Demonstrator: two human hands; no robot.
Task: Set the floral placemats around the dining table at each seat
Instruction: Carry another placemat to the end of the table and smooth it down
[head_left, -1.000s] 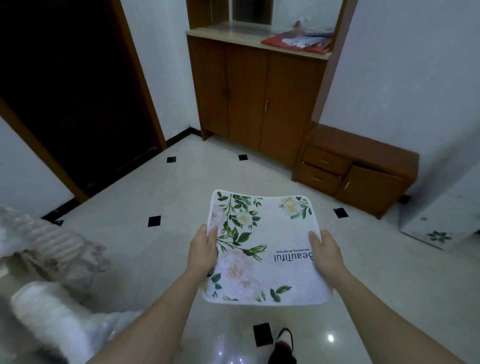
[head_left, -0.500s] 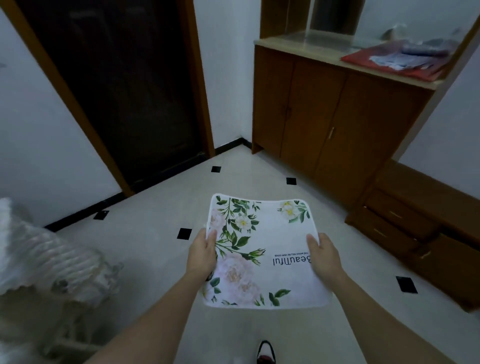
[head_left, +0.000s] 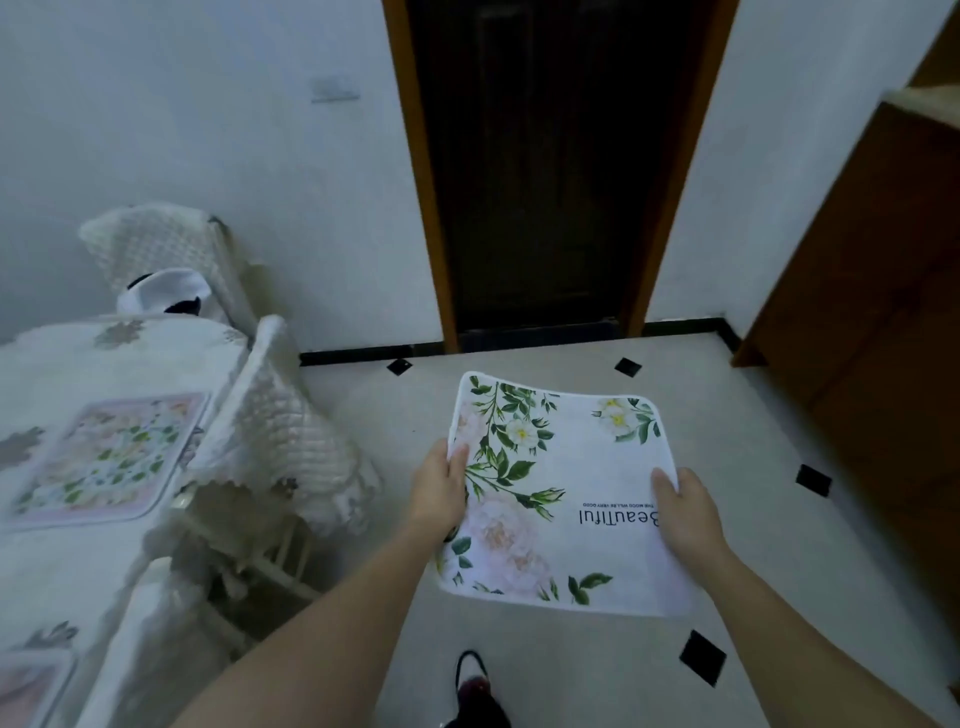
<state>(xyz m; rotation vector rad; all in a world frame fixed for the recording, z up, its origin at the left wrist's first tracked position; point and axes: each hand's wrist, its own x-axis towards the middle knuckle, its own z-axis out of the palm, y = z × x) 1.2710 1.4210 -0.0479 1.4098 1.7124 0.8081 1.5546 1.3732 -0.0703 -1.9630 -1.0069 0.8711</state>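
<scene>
I hold a white floral placemat (head_left: 566, 488) flat above the floor, printed with green leaves, pale flowers and the word "Beautiful". My left hand (head_left: 439, 491) grips its left edge and my right hand (head_left: 685, 512) grips its right edge. To the left stands the dining table (head_left: 62, 577) under a white flowered cloth. A pink-bordered floral placemat (head_left: 111, 457) lies on the table near its far right corner. The corner of another placemat (head_left: 28, 691) shows at the bottom left edge.
A chair with a quilted white cover (head_left: 283, 431) is pushed against the table's right side, and another covered chair (head_left: 161, 260) stands at the far end. A dark doorway (head_left: 550, 166) is ahead; a wooden cabinet (head_left: 872, 322) is at right. My shoe (head_left: 475, 691) is on the tiled floor.
The view has swung left: the cabinet slid to the right edge, the doorway came to the centre, and the table with its placemat came into view. Both hands keep the same hold.
</scene>
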